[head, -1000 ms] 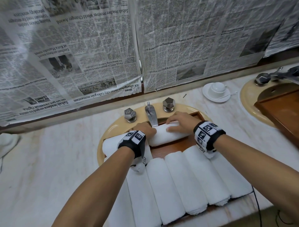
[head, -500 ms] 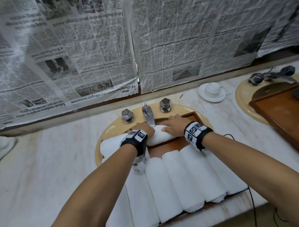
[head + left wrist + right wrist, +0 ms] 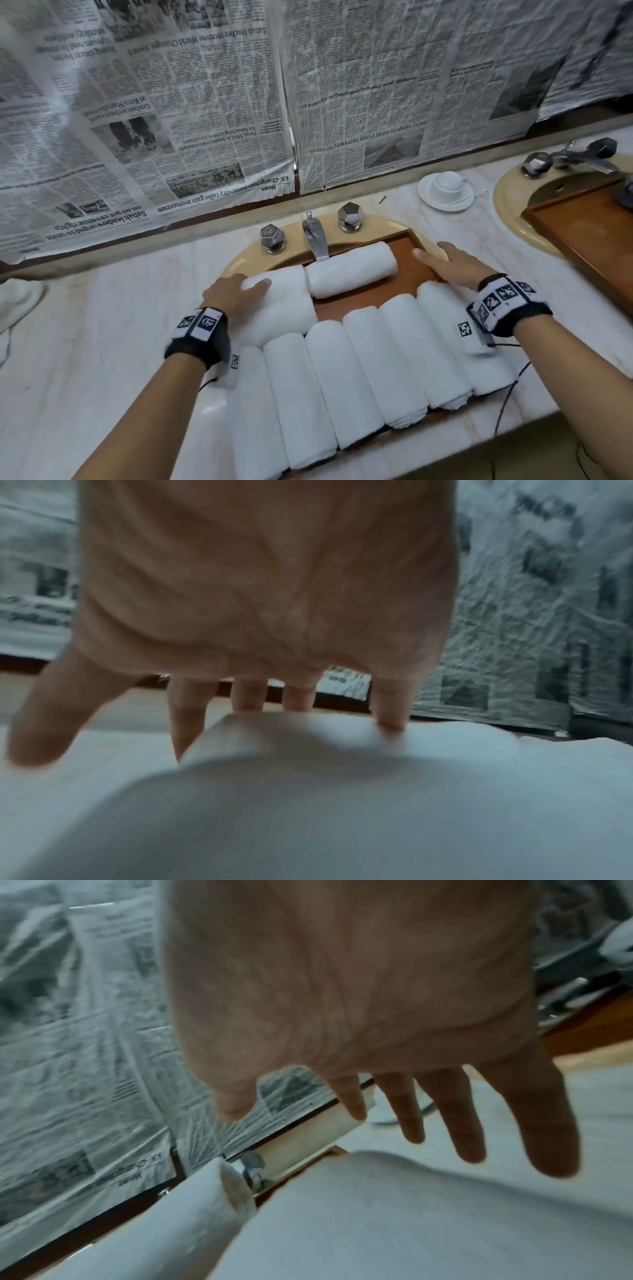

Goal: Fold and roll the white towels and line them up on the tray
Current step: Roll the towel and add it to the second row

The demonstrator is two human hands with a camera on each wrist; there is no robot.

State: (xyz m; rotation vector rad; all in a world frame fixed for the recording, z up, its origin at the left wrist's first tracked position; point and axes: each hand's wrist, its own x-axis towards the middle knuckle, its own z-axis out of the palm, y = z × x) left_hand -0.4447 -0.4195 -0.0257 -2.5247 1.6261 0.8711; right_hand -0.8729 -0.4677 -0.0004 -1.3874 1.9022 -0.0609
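A brown wooden tray point(image 3: 407, 270) lies over the sink and carries several rolled white towels point(image 3: 352, 380) side by side along its near half. One more rolled towel point(image 3: 351, 272) lies crosswise at the back, under the tap. Left of it sits another white towel point(image 3: 284, 301). My left hand point(image 3: 236, 291) rests on that towel with straight fingers point(image 3: 387, 712) touching the cloth. My right hand point(image 3: 448, 263) hovers open above the tray's far right corner, its spread fingers point(image 3: 469, 1123) holding nothing.
A chrome tap point(image 3: 317, 240) with two faceted knobs stands at the yellow basin's back rim. A white cup on a saucer point(image 3: 445, 186) sits to the right, near a second basin with another wooden tray point(image 3: 582, 233). Newspaper covers the wall. A loose white cloth point(image 3: 17, 301) lies far left.
Both hands have let go of the crosswise rolled towel. The left moved left onto the neighbouring towel, and the right drew back to the right, open.
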